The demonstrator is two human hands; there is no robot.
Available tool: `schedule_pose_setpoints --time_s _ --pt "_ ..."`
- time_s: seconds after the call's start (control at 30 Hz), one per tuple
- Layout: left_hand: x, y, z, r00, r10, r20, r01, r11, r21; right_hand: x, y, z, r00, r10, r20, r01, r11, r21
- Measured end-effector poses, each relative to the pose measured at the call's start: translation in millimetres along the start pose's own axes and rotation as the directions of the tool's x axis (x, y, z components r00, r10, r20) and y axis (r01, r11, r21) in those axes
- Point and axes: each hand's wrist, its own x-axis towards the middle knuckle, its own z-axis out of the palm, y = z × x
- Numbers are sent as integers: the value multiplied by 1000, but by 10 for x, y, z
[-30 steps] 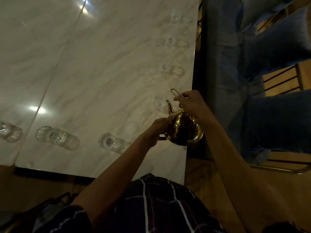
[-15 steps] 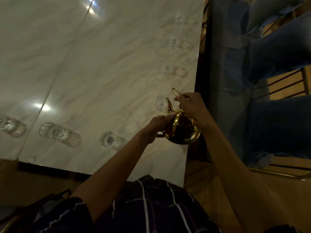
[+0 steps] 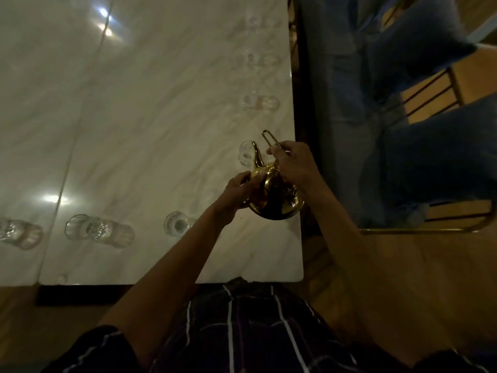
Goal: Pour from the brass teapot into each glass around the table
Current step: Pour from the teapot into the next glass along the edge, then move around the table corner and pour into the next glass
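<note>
The brass teapot [image 3: 277, 203] hangs tilted over the marble table's [image 3: 150, 125] right front corner, its spout reaching over a clear glass [image 3: 246, 156]. My right hand [image 3: 294, 164] grips the wire handle from above. My left hand [image 3: 238, 193] presses its fingers against the lid and the pot's left side. More glasses stand along the right edge [image 3: 259, 102], [image 3: 255, 60], [image 3: 258, 21]. Others line the front edge [image 3: 177, 224], [image 3: 96, 231], [image 3: 16, 232].
A person in blue jeans [image 3: 419, 146] sits on a gold-framed chair [image 3: 430, 227] right of the table. Wooden floor lies beyond the table's right and front edges. Bright light reflections spot the left part of the tabletop.
The pot has tipped a little further toward the glass beneath its spout. Both hands keep their hold; the view shifted slightly.
</note>
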Motion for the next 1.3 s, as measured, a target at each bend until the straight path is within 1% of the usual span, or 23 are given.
schedule_pose_setpoints --time_s 0.13,0.3,0.47,0.67,0.87,1.03,1.17,1.3 --pt "-176 -66 -50 999 38 13 -39 998 47 -320 -59 33 999 11 -30 -10 999 35" --pt "-369 -239 -71 1000 11 15 -12 998 63 -690 -49 115 996 44 -79 -37 996 84" --pt "-541 -318 -61 997 6 72 -12 997 75 -977 -11 159 990 39 -135 -26 995 95" --pt "-604 -382 -22 992 27 121 -40 994 102 -1168 42 134 986 58 -154 -38 991 126" --pt "-519 -316 46 994 -5 112 -12 988 152 -1140 54 27 988 60 -145 -40 990 136" --pt "-361 -183 146 993 28 113 -44 989 144 -951 18 -114 988 52 -144 -36 993 117" --pt "-170 -31 268 997 27 66 -35 991 127 -699 -25 -281 996 18 -87 -11 996 87" --pt "1 123 432 999 38 8 -39 997 66 -351 -31 -508 1000 -18 -1 18 999 30"
